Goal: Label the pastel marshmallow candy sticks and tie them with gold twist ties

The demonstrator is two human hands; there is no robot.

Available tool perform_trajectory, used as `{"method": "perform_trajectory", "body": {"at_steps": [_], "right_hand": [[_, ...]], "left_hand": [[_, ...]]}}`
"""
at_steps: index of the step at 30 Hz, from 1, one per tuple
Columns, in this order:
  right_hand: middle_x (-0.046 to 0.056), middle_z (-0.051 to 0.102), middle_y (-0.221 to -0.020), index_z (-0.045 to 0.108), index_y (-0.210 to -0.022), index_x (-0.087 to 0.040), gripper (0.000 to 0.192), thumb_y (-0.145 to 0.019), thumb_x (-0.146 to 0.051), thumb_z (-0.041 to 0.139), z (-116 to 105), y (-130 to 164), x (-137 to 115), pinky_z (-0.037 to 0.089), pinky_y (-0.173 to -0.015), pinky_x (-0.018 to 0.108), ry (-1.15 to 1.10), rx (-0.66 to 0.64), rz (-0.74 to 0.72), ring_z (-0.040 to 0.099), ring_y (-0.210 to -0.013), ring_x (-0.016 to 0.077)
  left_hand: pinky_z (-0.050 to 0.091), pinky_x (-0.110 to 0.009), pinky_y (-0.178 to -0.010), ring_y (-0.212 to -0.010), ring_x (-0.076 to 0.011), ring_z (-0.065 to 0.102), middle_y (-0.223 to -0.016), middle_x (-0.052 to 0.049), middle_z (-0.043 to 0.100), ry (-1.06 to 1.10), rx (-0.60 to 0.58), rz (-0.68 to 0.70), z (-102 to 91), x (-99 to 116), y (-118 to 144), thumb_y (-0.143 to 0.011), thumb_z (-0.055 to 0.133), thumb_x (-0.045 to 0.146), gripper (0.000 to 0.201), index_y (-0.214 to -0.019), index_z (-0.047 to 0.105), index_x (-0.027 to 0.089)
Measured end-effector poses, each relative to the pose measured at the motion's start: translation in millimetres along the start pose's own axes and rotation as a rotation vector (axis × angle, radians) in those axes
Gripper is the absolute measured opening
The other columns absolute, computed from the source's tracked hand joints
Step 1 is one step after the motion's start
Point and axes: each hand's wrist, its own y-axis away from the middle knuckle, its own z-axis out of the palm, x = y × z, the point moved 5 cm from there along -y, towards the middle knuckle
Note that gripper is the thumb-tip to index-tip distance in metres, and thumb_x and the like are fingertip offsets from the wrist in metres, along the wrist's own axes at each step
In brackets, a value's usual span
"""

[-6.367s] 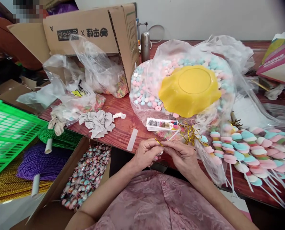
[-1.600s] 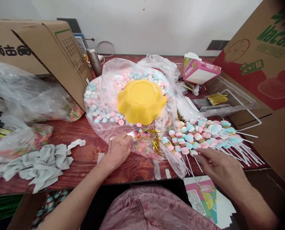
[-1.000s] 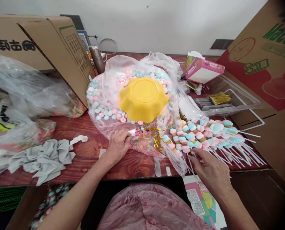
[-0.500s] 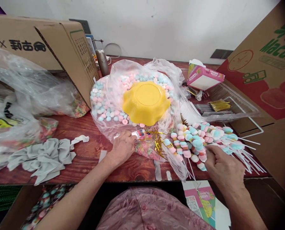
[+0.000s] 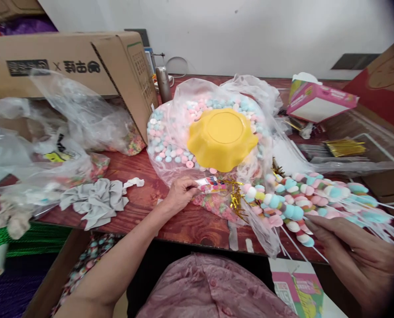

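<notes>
My left hand [image 5: 181, 194] rests on the red-brown table [image 5: 144, 207] and pinches the end of a small stack of printed packets [image 5: 211, 183]. Gold twist ties [image 5: 234, 199] lie just to the right of the stack. My right hand [image 5: 355, 254] is at the lower right, closed on the stick of one candy skewer [image 5: 294, 223] with pink, blue and white pieces. This skewer sits a little apart from the pile of candy skewers [image 5: 319, 196] spread over the table's right side. Behind the stack, a clear bag of loose pastel candies [image 5: 170, 141] carries an upturned yellow bowl [image 5: 221, 138].
A cardboard box [image 5: 71, 66] and crumpled plastic bags [image 5: 51, 159] fill the left. A grey cloth [image 5: 95, 204] lies near the front edge. A metal flask [image 5: 163, 84], a pink carton [image 5: 319, 99] and more gold ties [image 5: 344, 147] stand behind. A box of wrapped candies [image 5: 91, 260] sits below the table.
My right hand has closed on one skewer and drawn it toward me, out of the pile. My left hand stays on the packets. The view has swung left.
</notes>
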Motion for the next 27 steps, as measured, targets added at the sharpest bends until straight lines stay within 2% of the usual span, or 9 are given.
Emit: {"method": "perform_trajectory", "body": {"at_steps": [3,6,14,18,22,24,25,27], "right_hand": [[0.001,0.073,-0.089,0.069,-0.101,-0.027,0.014,-0.091,-0.021,0.061,17,-23,-21,0.054,-0.073,0.027,-0.085,-0.021,-0.200,0.070,-0.077,0.0171],[0.002,0.072,-0.081,0.069,-0.098,-0.023,0.012,-0.091,-0.020,0.061,32,-43,-31,0.052,-0.063,0.024,-0.084,-0.006,-0.378,0.069,-0.069,0.0149],[0.001,0.070,-0.076,0.069,-0.090,-0.020,0.016,-0.095,-0.027,0.056,60,-71,-28,0.050,-0.061,0.023,-0.065,-0.127,-0.503,0.067,-0.064,0.0133],[0.002,0.075,-0.083,0.071,-0.090,-0.020,0.017,-0.094,-0.027,0.056,58,-75,-25,0.052,-0.065,0.022,-0.110,-0.204,-0.387,0.069,-0.069,0.0138],[0.003,0.075,-0.079,0.074,-0.085,-0.021,0.021,-0.089,-0.034,0.058,41,-69,-6,0.052,-0.062,0.025,-0.129,-0.210,-0.150,0.069,-0.067,0.0171],[0.003,0.075,-0.078,0.075,-0.082,-0.023,0.024,-0.087,-0.041,0.060,33,-62,7,0.052,-0.060,0.027,-0.139,-0.225,-0.096,0.069,-0.066,0.0188],[0.003,0.076,-0.079,0.075,-0.081,-0.024,0.026,-0.087,-0.044,0.060,32,-58,12,0.053,-0.060,0.027,-0.141,-0.269,-0.093,0.069,-0.067,0.0193],[0.002,0.075,-0.078,0.075,-0.078,-0.026,0.031,-0.089,-0.048,0.055,37,-49,17,0.052,-0.060,0.026,-0.127,-0.440,-0.117,0.068,-0.067,0.0184]], "left_hand": [[0.043,-0.023,-0.063,-0.065,-0.0119,0.059,-0.071,-0.002,0.068,0.031,0.005,0.026,-0.8,0,2,-0.077,0.070,0.013,0.006,-0.076,0.075,0.016],[0.044,-0.024,-0.064,-0.066,-0.0125,0.060,-0.072,-0.002,0.069,0.035,0.025,0.040,-2.2,0,4,-0.078,0.072,0.016,0.004,-0.078,0.076,0.016],[0.043,-0.024,-0.062,-0.064,-0.0124,0.057,-0.070,-0.002,0.065,-0.034,0.023,0.071,1.4,-3,6,-0.084,0.067,0.019,0.009,-0.081,0.076,0.016],[0.043,-0.025,-0.065,-0.068,-0.0139,0.057,-0.071,-0.003,0.062,-0.160,-0.023,0.116,3.9,7,4,-0.087,0.059,0.016,0.016,-0.082,0.074,0.016],[0.043,-0.028,-0.070,-0.073,-0.0169,0.057,-0.073,-0.005,0.062,-0.397,-0.162,0.172,-4.4,34,6,-0.086,0.053,0.012,0.020,-0.075,0.071,0.016],[0.043,-0.030,-0.073,-0.077,-0.0188,0.057,-0.076,-0.006,0.062,-0.498,-0.230,0.177,-11.0,45,10,-0.084,0.054,0.012,0.019,-0.074,0.069,0.015],[0.043,-0.031,-0.074,-0.077,-0.0194,0.057,-0.076,-0.007,0.063,-0.526,-0.257,0.164,-13.6,47,12,-0.084,0.055,0.013,0.018,-0.074,0.068,0.015],[0.042,-0.030,-0.071,-0.074,-0.0187,0.056,-0.074,-0.006,0.062,-0.523,-0.301,0.106,-15.5,45,17,-0.084,0.056,0.015,0.017,-0.070,0.066,0.015]]}}
